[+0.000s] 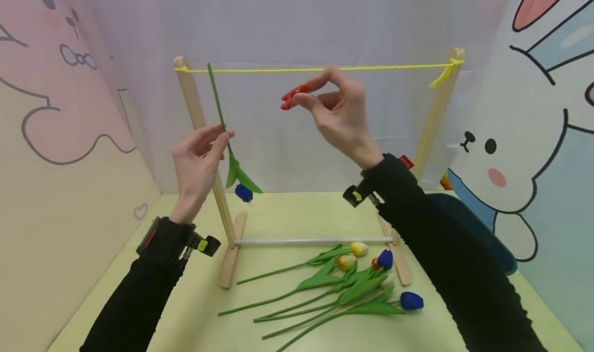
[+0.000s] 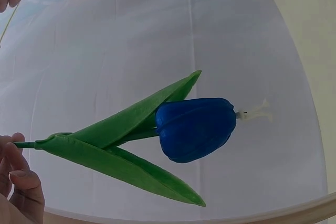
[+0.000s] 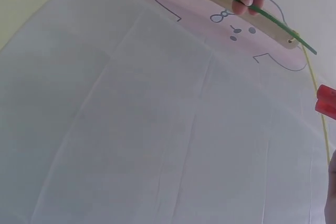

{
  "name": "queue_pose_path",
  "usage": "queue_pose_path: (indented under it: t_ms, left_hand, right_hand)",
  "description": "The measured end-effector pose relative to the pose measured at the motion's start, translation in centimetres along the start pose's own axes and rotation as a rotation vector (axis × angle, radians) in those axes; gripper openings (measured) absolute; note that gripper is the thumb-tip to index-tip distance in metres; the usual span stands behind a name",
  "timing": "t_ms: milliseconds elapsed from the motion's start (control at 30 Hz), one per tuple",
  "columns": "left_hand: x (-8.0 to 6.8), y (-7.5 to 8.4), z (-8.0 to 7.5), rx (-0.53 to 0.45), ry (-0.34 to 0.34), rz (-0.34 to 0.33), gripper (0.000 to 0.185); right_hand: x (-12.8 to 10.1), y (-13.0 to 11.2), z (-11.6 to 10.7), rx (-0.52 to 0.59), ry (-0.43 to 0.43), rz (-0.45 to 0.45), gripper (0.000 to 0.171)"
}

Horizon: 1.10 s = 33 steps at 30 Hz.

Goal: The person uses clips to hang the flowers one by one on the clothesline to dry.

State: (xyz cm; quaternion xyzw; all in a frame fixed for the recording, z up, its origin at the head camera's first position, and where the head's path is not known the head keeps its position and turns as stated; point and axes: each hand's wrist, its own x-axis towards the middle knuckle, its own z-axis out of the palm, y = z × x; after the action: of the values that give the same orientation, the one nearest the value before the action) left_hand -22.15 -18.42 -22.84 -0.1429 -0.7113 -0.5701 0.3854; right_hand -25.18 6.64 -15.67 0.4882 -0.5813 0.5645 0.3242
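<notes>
1. While it hangs head down, the blue tulip (image 1: 243,192) is held by its green stem (image 1: 217,100) in the left hand (image 1: 198,158), whose fingers (image 1: 218,135) pinch the stem just above the leaves; the stem's cut end reaches up to the yellow string (image 1: 325,69) near the left wooden post (image 1: 197,120).
2. From the left wrist view the bloom (image 2: 195,128) and its two leaves (image 2: 121,145) hang free in front of the white backdrop, touching nothing.
3. Beside it, the right hand (image 1: 339,112) pinches a red clothespin (image 1: 292,97) between thumb and forefinger, just below the string and well to the right of the stem.
4. Judging by this, the step in hand is pegging the tulip to the line: the stem is at the string, but the pin is not on it.
5. A likely next move calls for squeezing the pin open, bringing it left to where stem and string cross, and closing it over both while the left hand keeps the stem steady.
6. Below, on the yellow-green table (image 1: 287,213), more tulips (image 1: 343,285) lie in a loose pile by the rack's white base bar (image 1: 313,241).
</notes>
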Motion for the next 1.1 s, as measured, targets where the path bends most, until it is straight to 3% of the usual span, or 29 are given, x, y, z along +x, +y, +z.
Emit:
queue_pose_path:
  t_ms: [200, 600, 800, 1100]
  left_hand:
    - [0.1, 0.1, 0.0, 0.001, -0.005, 0.002, 0.023]
    - [0.2, -0.1, 0.1, -0.007, -0.002, 0.002, 0.023]
    - [0.3, -0.1, 0.2, 0.005, -0.002, 0.0, 0.024]
    - [0.6, -0.1, 0.3, -0.024, 0.013, 0.004, 0.021]
  right_hand:
    - [2.1, -0.5, 1.6, -0.005, 0.087, 0.084, 0.012]
    - [5.1, -0.8, 4.9, -0.08, 0.194, 0.132, 0.013]
    - [6.4, -0.8, 5.8, -0.109, 0.208, 0.174, 0.014]
    - [7.5, -0.6, 7.6, -0.216, 0.16, 0.214, 0.018]
